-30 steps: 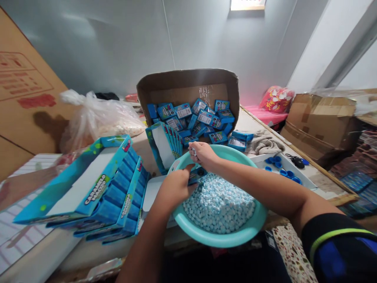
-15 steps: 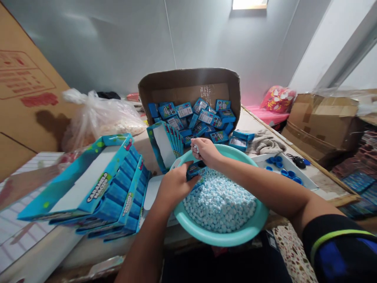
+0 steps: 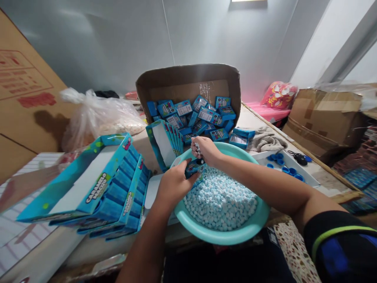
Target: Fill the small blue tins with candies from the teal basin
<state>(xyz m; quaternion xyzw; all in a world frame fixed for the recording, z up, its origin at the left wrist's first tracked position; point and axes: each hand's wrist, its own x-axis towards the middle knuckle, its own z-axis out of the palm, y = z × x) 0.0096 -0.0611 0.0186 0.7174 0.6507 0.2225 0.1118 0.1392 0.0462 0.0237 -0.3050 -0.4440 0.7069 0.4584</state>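
My left hand grips a small blue candy box, its dark opening facing up and to the right, over the left side of a turquoise basin. Just above that opening, my right hand is closed around some small candies, a few of them showing between the fingers. Pale blue and white candies fill much of the basin below both hands.
Behind the basin, a cardboard carton lies on its side, holding several blue candy boxes. Stacked blue display trays stand left. A white tray with blue cups and a grey cloth are to the right.
The candy box in my left hand has tilted slightly, and more candies show in my right fist above it. The view has shifted a little.
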